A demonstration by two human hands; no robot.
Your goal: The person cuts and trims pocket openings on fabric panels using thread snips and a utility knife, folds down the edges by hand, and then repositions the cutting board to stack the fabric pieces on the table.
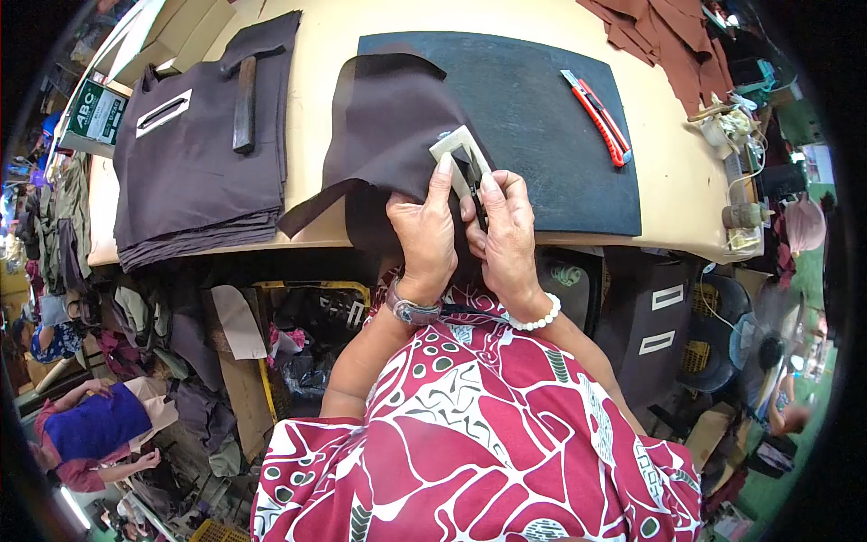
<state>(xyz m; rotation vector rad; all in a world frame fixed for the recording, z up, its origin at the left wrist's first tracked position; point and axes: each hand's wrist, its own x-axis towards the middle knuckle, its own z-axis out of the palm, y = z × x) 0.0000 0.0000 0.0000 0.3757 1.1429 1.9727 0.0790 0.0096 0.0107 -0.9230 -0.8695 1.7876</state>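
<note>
Between my hands is a pale rectangular frame [461,137] with a slot, set against a dark brown sheet [384,122] that looks like leather or cloth. The thumb of my left hand [422,235] presses on the frame's near left corner, its other fingers curled under the sheet. My right hand [508,230] pinches the frame's right side. Something narrow and dark shows between the right fingers, but I cannot make out what it is. The sheet drapes over the table edge and partly covers a dark cutting mat [560,117].
A stack of dark sheets [203,194] lies left, with a hammer [245,108] and another pale frame [163,114] on top. A red utility knife [598,119] rests on the mat. Brown scraps [664,45] lie at the far right. Another person [95,429] is at lower left.
</note>
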